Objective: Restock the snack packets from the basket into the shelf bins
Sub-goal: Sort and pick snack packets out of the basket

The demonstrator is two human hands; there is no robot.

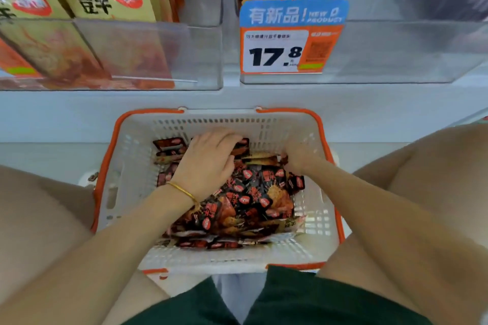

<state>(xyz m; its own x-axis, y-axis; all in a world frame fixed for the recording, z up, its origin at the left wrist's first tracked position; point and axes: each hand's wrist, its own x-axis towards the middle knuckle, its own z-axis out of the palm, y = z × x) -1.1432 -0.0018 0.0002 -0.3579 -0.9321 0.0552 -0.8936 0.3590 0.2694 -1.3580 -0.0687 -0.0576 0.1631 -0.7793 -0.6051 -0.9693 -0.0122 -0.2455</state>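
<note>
The clear shelf bin (396, 55) above is seen nearly bare beside its price tag (280, 50). Below it, the basket (111, 166) is part filled with a loose heap of dark snack packets (253, 195). These are judged light, soft and slick, best gathered by their edges in small bunches. The left hand (208, 163) is curled over packets at the far end, gripping them. The right hand (298, 158) is dug in beside it with its fingers hidden, so its hold cannot be told.
</note>
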